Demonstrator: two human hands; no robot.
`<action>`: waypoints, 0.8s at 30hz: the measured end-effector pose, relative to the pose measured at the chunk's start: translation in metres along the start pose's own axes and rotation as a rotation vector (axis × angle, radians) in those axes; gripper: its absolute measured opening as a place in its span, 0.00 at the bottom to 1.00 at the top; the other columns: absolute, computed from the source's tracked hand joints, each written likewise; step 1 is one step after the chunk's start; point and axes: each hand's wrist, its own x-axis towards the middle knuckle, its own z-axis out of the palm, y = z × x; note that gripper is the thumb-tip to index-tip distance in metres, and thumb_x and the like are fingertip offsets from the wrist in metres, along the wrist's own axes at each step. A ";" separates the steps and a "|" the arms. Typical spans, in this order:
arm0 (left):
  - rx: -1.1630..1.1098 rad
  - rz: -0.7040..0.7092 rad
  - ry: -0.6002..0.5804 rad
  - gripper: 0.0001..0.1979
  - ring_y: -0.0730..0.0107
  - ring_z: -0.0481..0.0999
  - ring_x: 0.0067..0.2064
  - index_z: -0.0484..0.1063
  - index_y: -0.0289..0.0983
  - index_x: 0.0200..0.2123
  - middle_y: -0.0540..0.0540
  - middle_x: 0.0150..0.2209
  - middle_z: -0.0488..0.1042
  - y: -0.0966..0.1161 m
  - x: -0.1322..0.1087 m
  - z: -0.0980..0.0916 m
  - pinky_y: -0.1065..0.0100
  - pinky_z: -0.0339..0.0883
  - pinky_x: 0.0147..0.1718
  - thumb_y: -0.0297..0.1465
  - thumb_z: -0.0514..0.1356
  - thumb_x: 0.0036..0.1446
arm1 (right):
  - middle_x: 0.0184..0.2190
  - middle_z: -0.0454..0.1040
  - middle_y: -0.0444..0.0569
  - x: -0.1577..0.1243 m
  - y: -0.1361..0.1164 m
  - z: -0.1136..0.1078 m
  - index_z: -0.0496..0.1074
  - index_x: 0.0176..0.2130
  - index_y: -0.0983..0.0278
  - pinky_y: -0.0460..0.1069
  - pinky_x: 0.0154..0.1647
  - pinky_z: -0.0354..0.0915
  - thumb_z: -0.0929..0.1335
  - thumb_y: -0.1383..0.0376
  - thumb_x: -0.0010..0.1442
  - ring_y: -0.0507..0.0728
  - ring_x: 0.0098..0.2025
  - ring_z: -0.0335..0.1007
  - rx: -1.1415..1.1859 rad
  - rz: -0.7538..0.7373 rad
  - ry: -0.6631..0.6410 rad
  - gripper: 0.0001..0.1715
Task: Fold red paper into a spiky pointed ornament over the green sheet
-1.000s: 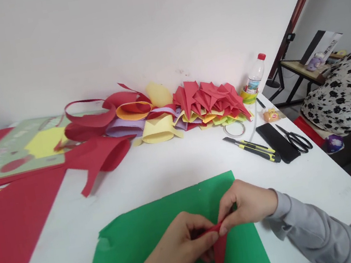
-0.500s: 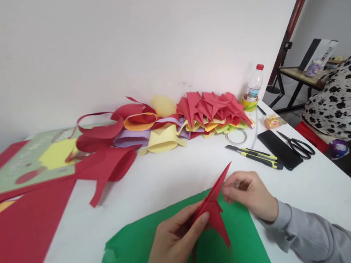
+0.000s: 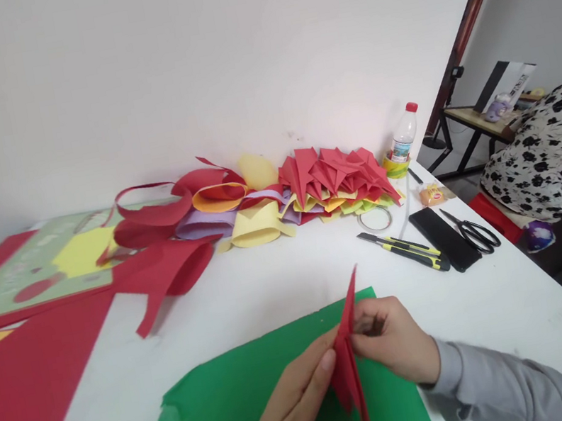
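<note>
A folded red paper piece (image 3: 349, 357) with a pointed upper tip stands between my hands, seen nearly edge-on. My left hand (image 3: 296, 398) pinches its left side between thumb and fingers. On the other side my right hand (image 3: 394, 339) has thumb and fingertips closed at its right edge, gripping it. Both hands are over a large green sheet of paper (image 3: 211, 409), which has a bent left corner. The lower points of the red piece hang down and look slightly blurred.
Folded red paper stars (image 3: 336, 172) are piled along the wall, beside a yellow paper loop (image 3: 256, 225) and red loops (image 3: 153, 221). Right of them lie a tape roll (image 3: 375, 218), a utility knife (image 3: 406, 250), a black phone-like slab (image 3: 445, 239) and scissors (image 3: 476, 235). A bottle (image 3: 403, 136) stands behind.
The red paper has turned from showing its spread points to nearly edge-on. My right hand has moved left and down onto its edge. The view has shifted slightly.
</note>
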 end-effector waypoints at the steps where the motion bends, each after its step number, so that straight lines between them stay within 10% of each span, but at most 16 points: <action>1: 0.002 0.007 0.005 0.21 0.51 0.69 0.58 0.81 0.47 0.42 0.49 0.51 0.78 -0.001 0.000 -0.002 0.59 0.56 0.61 0.51 0.62 0.50 | 0.20 0.76 0.43 0.001 -0.001 0.000 0.76 0.27 0.64 0.46 0.27 0.67 0.74 0.66 0.45 0.52 0.22 0.70 0.089 0.018 -0.027 0.05; 8: -0.176 -0.116 0.135 0.21 0.59 0.79 0.38 0.79 0.43 0.40 0.49 0.33 0.82 -0.016 0.011 -0.012 0.67 0.72 0.36 0.49 0.65 0.48 | 0.22 0.78 0.47 0.012 -0.005 -0.004 0.80 0.27 0.67 0.47 0.31 0.69 0.79 0.64 0.37 0.53 0.24 0.73 0.418 0.148 -0.081 0.14; 24: -0.496 -0.383 -0.193 0.18 0.72 0.73 0.20 0.78 0.33 0.24 0.46 0.22 0.77 -0.018 0.000 0.020 0.72 0.65 0.21 0.44 0.71 0.42 | 0.21 0.76 0.46 0.019 0.003 -0.005 0.77 0.25 0.68 0.46 0.26 0.66 0.82 0.58 0.36 0.51 0.21 0.68 0.422 0.196 -0.215 0.20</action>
